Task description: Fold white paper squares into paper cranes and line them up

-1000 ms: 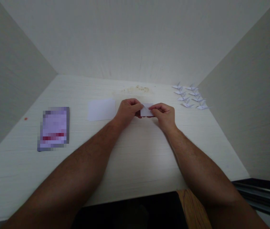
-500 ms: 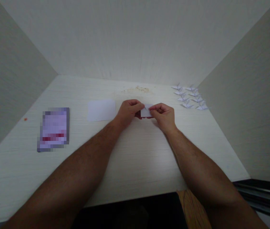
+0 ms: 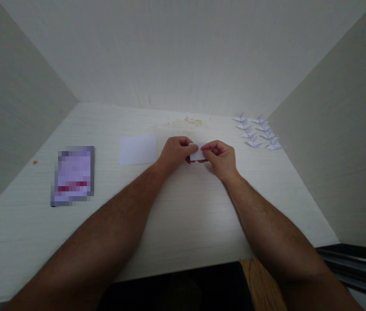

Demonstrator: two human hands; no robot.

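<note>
Both hands meet over the middle of the white table [image 3: 183, 216]. My left hand [image 3: 175, 152] and my right hand [image 3: 221, 156] each pinch one end of a small folded piece of white paper [image 3: 198, 153], held just above the tabletop. Fingers of both hands are curled closed on it, and they hide most of the paper. A flat white paper sheet [image 3: 137, 149] lies just left of my left hand.
Several small folded paper cranes [image 3: 257, 131] sit in rows at the back right near the wall. A purple-and-white packet [image 3: 73, 175] lies at the left. A brownish stain [image 3: 187, 122] marks the table's far edge. Walls close in on three sides.
The hands have closed in slightly on the small paper, so less of it shows between the fingers. Nothing else has moved.
</note>
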